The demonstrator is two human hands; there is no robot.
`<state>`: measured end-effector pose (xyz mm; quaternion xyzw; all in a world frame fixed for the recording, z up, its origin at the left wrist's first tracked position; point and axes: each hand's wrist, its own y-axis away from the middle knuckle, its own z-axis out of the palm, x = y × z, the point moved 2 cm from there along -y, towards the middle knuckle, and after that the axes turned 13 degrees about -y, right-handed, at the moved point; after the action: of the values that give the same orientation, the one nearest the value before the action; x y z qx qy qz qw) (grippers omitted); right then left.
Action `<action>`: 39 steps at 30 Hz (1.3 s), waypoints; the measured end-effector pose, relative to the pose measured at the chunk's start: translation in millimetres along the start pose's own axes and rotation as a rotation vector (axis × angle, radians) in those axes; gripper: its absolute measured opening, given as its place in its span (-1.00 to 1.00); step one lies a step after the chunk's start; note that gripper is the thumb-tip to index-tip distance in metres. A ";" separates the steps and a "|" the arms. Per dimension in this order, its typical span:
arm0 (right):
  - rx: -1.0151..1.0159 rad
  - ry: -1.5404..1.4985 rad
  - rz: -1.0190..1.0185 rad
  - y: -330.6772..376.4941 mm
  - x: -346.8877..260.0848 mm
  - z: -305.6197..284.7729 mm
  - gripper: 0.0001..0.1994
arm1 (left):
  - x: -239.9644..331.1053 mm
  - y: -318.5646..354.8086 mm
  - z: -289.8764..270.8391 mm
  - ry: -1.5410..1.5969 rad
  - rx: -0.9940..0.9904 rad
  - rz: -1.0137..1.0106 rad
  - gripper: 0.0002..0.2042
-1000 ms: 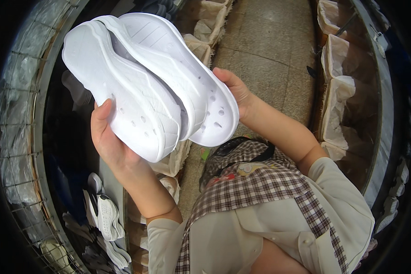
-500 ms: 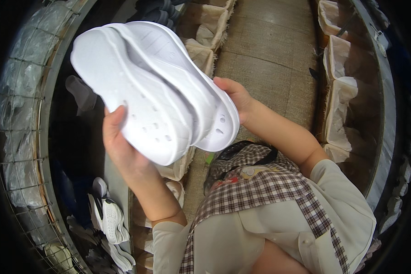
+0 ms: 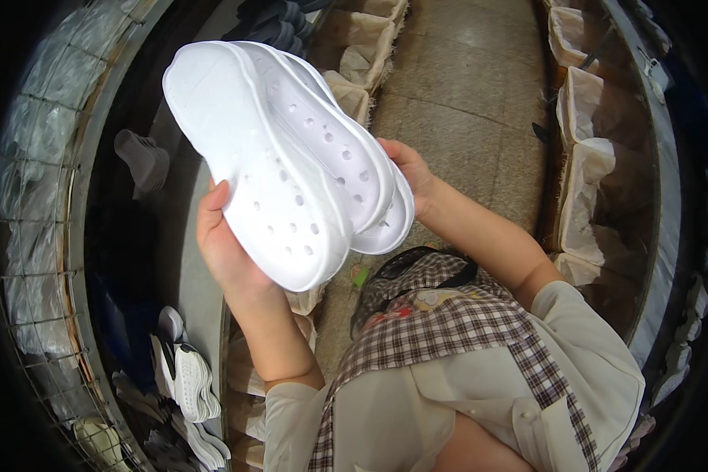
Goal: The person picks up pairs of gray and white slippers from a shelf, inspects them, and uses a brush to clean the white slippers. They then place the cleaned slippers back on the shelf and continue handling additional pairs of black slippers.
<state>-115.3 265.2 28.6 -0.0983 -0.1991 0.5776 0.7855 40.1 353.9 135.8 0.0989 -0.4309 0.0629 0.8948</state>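
Between my two hands is a small stack of white shoe soles (image 3: 248,149), held up in front of me and tilted. Small round holes dot the wide end of the front sole. A second sole (image 3: 326,138) is fanned out behind it and shows a row of holes, with at least one more behind that. My left hand (image 3: 232,244) grips the lower left edge, thumb on the front sole and the other fingers hidden beneath. On the right edge, my right hand (image 3: 407,175) is closed around the rear soles, its fingertips partly hidden.
Lined bins (image 3: 366,51) run along the left of the walkway (image 3: 464,94), and more bins (image 3: 586,181) along its right. White soles (image 3: 195,381) lie stacked on the left shelf, near grey soles (image 3: 143,157). A wire mesh rack (image 3: 39,236) stands at the far left.
The soles have shifted a little to the right and turned, and my left hand has moved right with them. More of the second sole's holes now show. My right hand has barely moved.
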 end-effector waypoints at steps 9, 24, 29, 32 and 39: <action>-0.036 0.063 -0.004 -2.9 1.2 7.2 -0.45 | 6.1 -8.0 -10.1 0.009 0.076 -0.031 -0.54; -0.041 -0.038 -0.126 7.7 -11.8 0.1 -0.57 | 35.5 25.5 -29.4 -0.067 -0.013 0.237 -0.62; -0.016 -0.053 -0.190 10.4 -16.5 -9.8 -0.42 | 34.1 32.1 -29.4 -0.137 0.092 0.254 -0.65; 0.031 -0.046 -0.215 11.6 -19.1 -15.3 -0.37 | 32.6 32.6 -33.3 -0.112 0.080 0.248 -0.65; 0.162 0.195 -0.267 7.5 -18.0 -15.2 -0.23 | 33.4 30.0 -50.0 0.132 -0.121 0.094 -0.50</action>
<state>-119.9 251.7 8.4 -0.0629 -0.0861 0.4700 0.8762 92.8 395.5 135.2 0.0200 -0.3782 0.0848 0.9216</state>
